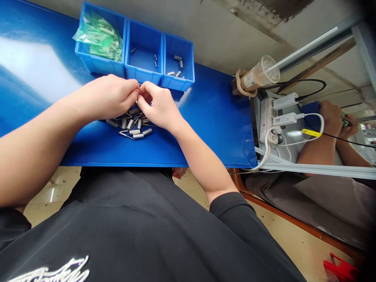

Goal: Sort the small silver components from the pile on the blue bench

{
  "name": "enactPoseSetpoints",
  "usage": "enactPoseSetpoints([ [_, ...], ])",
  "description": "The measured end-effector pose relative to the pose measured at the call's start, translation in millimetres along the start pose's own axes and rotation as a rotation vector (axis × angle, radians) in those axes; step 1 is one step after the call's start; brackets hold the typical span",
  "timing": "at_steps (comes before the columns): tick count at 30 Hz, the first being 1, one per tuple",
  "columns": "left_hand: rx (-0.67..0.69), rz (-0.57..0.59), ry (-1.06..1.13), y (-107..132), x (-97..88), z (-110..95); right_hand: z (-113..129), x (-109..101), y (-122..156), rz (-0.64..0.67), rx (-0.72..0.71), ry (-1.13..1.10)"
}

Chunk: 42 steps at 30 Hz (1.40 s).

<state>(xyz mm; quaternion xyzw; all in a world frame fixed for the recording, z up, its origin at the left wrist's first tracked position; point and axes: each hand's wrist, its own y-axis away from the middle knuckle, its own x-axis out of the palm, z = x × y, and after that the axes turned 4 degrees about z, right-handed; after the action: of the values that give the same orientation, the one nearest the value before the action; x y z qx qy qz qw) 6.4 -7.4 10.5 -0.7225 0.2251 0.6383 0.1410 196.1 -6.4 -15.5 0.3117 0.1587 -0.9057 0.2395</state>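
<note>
My left hand [116, 96] and my right hand [161, 105] meet fingertip to fingertip above a small pile. Both are closed in a pinch; a tiny bright metal bit shows between the fingers, but its kind is hidden. Under them on the blue table [205, 129] lie several hexagonal metal standoffs [138, 136], mixed with thin pin-like blind rivets [127, 135]. Part of the pile is covered by my hands.
Behind my hands stand three joined blue bins: the left bin [100, 64] holds green-tinted plastic bags [102, 37], the middle bin [143, 72] a few rivets, the right bin [178, 83] several standoffs. Rightward are a drink cup [254, 78], a power strip [266, 119] and another person's hands [331, 117].
</note>
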Motion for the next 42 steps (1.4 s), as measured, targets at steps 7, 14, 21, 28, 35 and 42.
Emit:
enactPoseSetpoints([
  [7,0.034,-0.022,-0.002,-0.3,3.4,5.7,0.6,0.7,-0.9,-0.002,0.010,-0.006],
  [14,-0.019,0.015,0.014,0.8,-1.7,-0.5,2.2,0.2,-0.3,-0.005,0.007,0.007],
  [21,-0.010,0.001,-0.013,1.0,-3.2,-3.5,3.8,-0.7,-0.1,0.008,0.018,0.032],
  [28,0.015,-0.015,-0.011,0.5,-1.2,0.5,1.5,-0.2,-0.1,0.001,0.009,-0.002],
  [35,0.012,-0.052,0.027,0.9,2.1,3.5,0.9,0.0,0.1,0.038,-0.016,-0.042],
  [42,-0.035,-0.009,0.052,1.5,-2.6,-2.6,-2.0,-0.6,-0.7,0.056,-0.027,-0.052],
])
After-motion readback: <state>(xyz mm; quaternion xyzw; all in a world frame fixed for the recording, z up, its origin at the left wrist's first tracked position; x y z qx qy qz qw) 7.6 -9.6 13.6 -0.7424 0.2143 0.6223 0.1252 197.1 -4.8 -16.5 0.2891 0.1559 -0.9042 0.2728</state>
